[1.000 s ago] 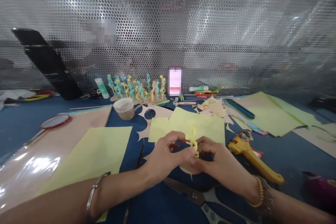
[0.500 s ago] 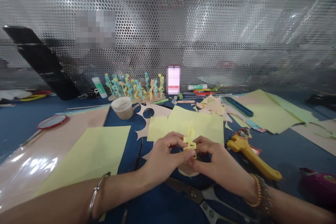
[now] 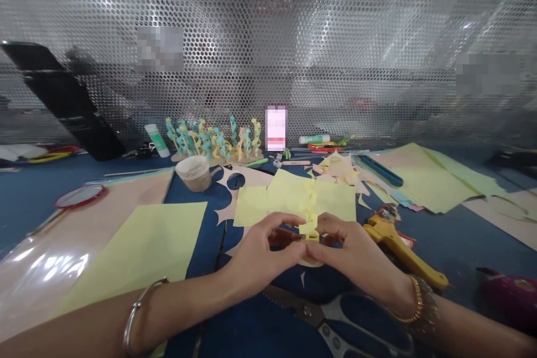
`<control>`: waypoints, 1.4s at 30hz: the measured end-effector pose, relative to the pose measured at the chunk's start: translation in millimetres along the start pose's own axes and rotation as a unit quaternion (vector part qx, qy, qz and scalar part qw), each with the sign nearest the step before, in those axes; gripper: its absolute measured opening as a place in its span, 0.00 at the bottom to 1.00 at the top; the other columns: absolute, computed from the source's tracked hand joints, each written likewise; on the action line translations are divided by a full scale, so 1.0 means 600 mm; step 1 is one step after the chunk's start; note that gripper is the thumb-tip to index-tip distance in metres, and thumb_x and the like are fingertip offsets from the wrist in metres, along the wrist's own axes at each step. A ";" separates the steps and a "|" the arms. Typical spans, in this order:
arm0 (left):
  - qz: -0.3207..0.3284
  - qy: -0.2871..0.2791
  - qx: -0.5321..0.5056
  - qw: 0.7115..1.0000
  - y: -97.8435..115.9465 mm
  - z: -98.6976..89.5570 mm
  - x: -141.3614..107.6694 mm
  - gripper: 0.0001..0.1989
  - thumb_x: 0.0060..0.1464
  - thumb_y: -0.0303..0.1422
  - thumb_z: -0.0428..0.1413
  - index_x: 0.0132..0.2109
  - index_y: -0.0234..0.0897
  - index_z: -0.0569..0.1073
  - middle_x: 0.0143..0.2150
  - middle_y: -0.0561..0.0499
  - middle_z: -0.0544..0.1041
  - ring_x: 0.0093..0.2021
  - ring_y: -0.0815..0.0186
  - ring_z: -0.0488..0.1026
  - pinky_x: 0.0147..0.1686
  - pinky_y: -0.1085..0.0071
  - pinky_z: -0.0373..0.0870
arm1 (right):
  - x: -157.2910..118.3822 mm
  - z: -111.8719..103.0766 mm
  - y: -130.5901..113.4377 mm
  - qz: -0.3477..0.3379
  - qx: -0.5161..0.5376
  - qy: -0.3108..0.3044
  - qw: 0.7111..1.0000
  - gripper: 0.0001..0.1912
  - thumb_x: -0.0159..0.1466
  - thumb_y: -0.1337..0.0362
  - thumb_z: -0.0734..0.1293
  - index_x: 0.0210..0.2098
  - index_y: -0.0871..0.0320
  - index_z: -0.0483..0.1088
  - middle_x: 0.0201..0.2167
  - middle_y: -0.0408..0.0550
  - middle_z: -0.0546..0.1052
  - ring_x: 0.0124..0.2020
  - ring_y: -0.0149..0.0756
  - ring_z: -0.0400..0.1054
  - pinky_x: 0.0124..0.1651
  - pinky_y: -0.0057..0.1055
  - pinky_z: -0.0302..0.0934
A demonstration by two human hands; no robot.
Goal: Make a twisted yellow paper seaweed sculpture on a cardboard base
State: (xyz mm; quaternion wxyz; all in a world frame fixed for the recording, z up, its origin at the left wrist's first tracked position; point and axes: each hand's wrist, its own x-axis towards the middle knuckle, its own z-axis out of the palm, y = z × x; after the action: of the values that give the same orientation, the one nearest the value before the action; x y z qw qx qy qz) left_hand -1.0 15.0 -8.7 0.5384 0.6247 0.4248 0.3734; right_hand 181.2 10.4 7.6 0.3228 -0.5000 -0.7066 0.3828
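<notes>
Blue table (image 3: 239, 319), yellow paper sheets (image 3: 168, 235), grey-handled scissors (image 3: 308, 311), small cup (image 3: 193, 174), yellow-handled tool (image 3: 403, 251), pale paper scraps (image 3: 342, 168)

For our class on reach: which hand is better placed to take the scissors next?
Likely the right hand: the scissors' handles lie nearer it, though it's at the folded yellow paper.

The scissors' handles (image 3: 329, 335) look grey, the craft knife (image 3: 382, 171) teal.
</notes>
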 end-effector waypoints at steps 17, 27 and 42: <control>0.006 -0.012 -0.091 0.996 -0.009 0.007 -0.001 0.21 0.48 0.35 0.62 0.51 0.43 0.72 0.46 0.48 0.76 0.38 0.64 0.76 0.38 0.68 0.73 | 0.002 0.004 0.005 -0.011 -0.024 0.022 0.999 0.12 0.57 0.59 0.67 0.21 0.57 0.66 0.24 0.41 0.65 0.27 0.30 0.60 0.29 0.28 0.56; -0.013 -0.011 -0.102 0.995 -0.006 0.007 0.005 0.23 0.48 0.32 0.61 0.52 0.35 0.70 0.40 0.44 0.77 0.39 0.62 0.76 0.40 0.67 0.72 | 0.004 -0.005 -0.002 -0.001 0.036 0.026 0.999 0.11 0.58 0.56 0.65 0.30 0.58 0.68 0.27 0.42 0.69 0.29 0.32 0.64 0.32 0.29 0.60; 0.006 -0.014 -0.082 0.997 -0.007 0.012 0.004 0.19 0.47 0.25 0.57 0.48 0.39 0.71 0.43 0.48 0.77 0.38 0.63 0.75 0.37 0.68 0.71 | 0.003 -0.004 -0.001 -0.052 0.010 0.033 0.998 0.06 0.59 0.65 0.63 0.28 0.57 0.71 0.31 0.45 0.70 0.34 0.33 0.65 0.36 0.30 0.61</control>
State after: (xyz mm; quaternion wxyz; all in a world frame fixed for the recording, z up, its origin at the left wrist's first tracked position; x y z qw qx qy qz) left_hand 6.0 14.7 -13.9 0.5915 0.5861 0.3817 0.4011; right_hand 182.7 12.6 9.5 0.3704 -0.4721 -0.7164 0.3558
